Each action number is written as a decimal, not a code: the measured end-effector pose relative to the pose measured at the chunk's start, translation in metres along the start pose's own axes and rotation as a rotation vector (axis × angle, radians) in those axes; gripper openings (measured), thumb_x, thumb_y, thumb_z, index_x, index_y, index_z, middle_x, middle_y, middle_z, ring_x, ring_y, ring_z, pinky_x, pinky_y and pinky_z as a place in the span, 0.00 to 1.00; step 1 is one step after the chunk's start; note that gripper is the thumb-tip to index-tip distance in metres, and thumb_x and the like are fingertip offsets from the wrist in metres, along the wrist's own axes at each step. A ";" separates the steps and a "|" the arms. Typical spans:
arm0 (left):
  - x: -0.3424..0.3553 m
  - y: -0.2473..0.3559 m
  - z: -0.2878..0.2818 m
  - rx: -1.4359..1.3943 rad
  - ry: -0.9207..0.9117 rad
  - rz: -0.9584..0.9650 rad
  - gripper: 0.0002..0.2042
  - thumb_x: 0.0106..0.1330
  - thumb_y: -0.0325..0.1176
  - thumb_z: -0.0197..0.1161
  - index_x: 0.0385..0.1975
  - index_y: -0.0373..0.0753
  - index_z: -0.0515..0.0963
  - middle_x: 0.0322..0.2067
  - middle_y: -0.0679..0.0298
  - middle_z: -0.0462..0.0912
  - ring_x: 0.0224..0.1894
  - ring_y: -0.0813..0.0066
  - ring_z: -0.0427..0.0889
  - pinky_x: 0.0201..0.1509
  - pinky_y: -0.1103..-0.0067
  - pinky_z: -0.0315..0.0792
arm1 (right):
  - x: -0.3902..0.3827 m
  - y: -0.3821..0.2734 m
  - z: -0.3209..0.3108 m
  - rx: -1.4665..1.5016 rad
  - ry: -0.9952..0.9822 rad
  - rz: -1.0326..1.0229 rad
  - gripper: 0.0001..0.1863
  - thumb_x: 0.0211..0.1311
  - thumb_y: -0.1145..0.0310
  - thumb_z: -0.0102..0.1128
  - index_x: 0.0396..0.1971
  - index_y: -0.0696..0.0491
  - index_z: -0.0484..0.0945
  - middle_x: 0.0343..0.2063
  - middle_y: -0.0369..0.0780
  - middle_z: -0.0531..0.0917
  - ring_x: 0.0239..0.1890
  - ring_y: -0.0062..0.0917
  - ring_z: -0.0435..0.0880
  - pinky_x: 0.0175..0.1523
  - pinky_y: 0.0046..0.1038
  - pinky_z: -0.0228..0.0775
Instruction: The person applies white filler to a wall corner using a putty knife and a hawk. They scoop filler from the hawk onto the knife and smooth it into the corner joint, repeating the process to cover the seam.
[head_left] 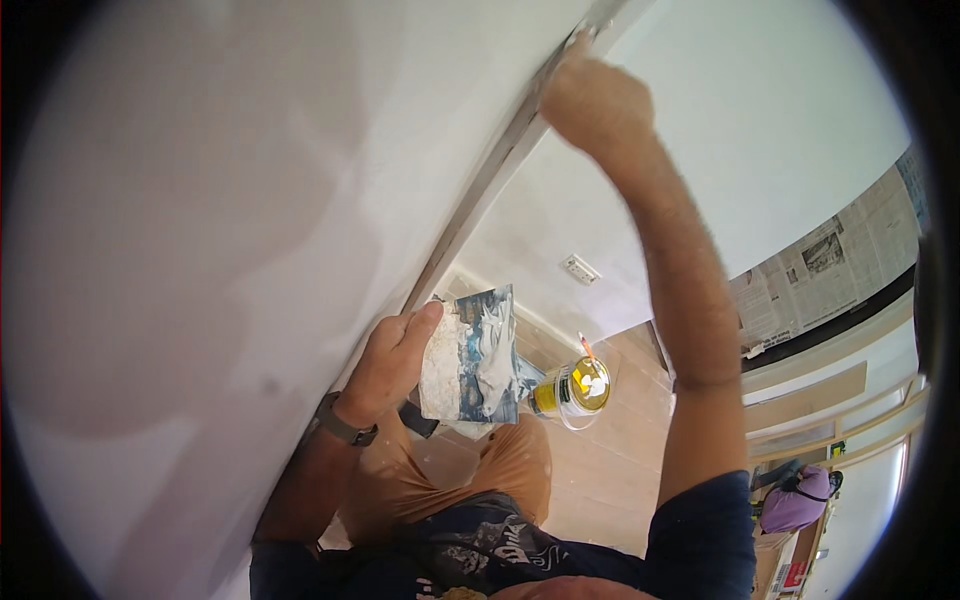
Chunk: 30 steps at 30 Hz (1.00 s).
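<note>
My left hand (388, 362) grips a flat, putty-smeared board (466, 375) by its left edge, thumb on top. A thick streak of white putty (493, 360) lies along the board's blue-grey face. High up, my right arm reaches to a narrow trim strip (480, 195) that runs along the white wall. There my right hand (600, 105) is closed against the strip, with one finger stretched along it. White putty shows at that fingertip. Whatever the closed fingers hold is hidden by the hand.
Below on the tiled floor stands a yellow-and-white bucket (583, 388) with an orange-handled tool (587, 346) at its rim. A white socket plate (581, 269) is on the wall. Newspaper sheets (830, 260) cover a surface at right. A person in purple (797, 503) is farther off.
</note>
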<state>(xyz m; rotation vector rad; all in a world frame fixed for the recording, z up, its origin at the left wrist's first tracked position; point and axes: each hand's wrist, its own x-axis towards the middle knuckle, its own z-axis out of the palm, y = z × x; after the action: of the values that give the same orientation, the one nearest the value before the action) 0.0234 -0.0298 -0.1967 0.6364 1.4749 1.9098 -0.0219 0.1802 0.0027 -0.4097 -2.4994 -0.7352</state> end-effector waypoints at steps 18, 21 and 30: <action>0.005 -0.006 -0.002 -0.010 -0.022 -0.018 0.22 0.70 0.43 0.44 0.34 0.27 0.76 0.27 0.66 0.78 0.30 0.86 0.71 0.35 0.85 0.67 | 0.006 0.008 -0.007 0.049 -0.046 0.061 0.31 0.55 0.64 0.45 0.55 0.70 0.58 0.17 0.46 0.80 0.20 0.38 0.80 0.26 0.38 0.72; 0.004 -0.002 -0.003 -0.014 -0.018 -0.018 0.22 0.70 0.43 0.44 0.34 0.27 0.76 0.27 0.66 0.78 0.30 0.86 0.71 0.35 0.85 0.67 | -0.006 -0.002 -0.003 0.079 -0.094 0.011 0.30 0.56 0.63 0.45 0.56 0.67 0.60 0.19 0.46 0.80 0.24 0.40 0.80 0.30 0.38 0.72; 0.004 0.000 -0.002 -0.021 -0.037 -0.019 0.23 0.70 0.44 0.44 0.34 0.26 0.76 0.27 0.65 0.78 0.29 0.85 0.72 0.35 0.85 0.68 | -0.015 0.015 -0.017 0.134 0.181 0.125 0.29 0.57 0.62 0.46 0.56 0.63 0.60 0.19 0.47 0.80 0.21 0.40 0.80 0.28 0.39 0.72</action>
<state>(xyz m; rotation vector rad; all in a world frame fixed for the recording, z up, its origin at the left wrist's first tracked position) 0.0194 -0.0287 -0.1977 0.6422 1.4317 1.8866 0.0031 0.1804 0.0137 -0.4266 -2.3143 -0.5278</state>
